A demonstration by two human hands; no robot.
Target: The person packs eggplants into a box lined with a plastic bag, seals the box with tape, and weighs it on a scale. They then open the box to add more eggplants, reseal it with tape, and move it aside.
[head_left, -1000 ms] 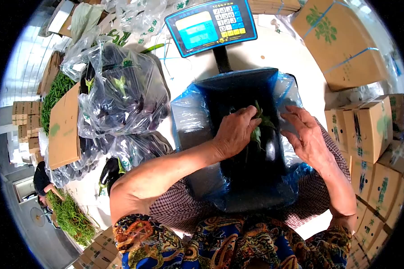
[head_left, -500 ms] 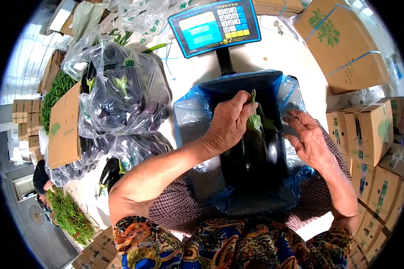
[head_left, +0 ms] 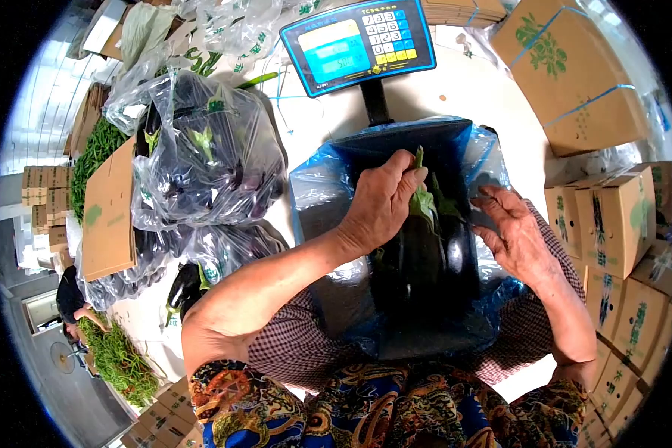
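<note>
Left hand: thumb and fingers pinched on stem end of dark eggplant, which lies in lined container beside second eggplant. Right hand: fingers parted, slightly curled, by blue plastic liner; contact hard to tell. Lit scale display beyond container.

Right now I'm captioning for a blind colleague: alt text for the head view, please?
A person's left hand grips a dark eggplant by its stem end in a bin lined with blue plastic, the right hand by the bin's right side. Beyond stands a digital scale display; bagged eggplants lie left, cardboard boxes right.
</note>
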